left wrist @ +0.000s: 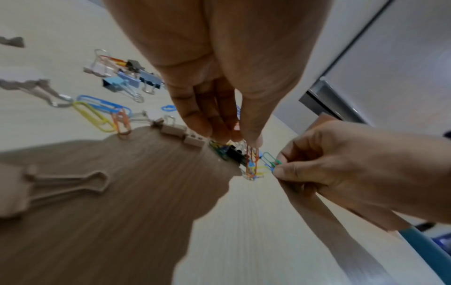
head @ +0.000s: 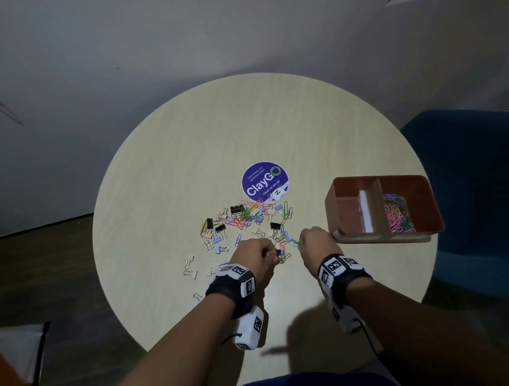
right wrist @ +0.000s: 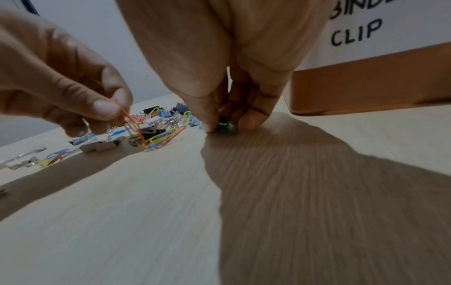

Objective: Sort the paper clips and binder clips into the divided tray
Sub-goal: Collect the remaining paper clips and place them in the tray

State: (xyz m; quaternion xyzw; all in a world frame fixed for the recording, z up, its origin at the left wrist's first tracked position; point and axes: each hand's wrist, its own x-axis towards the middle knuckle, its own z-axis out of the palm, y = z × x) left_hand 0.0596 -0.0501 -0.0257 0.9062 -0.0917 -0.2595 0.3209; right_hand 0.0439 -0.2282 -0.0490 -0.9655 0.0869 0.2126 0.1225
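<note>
A mixed pile of coloured paper clips and binder clips lies mid-table. My left hand pinches an orange paper clip just above the near edge of the pile, also seen as the orange paper clip. My right hand pinches a green paper clip against the table, right of the left hand. The orange divided tray stands to the right; its right compartment holds several coloured paper clips, its left compartment shows none.
A round purple sticker lies behind the pile. Loose white binder clips are scattered left of my left hand. The tray's wall carries a label reading "CLIP" and stands just right of my right hand. A blue chair stands beyond the table's right edge.
</note>
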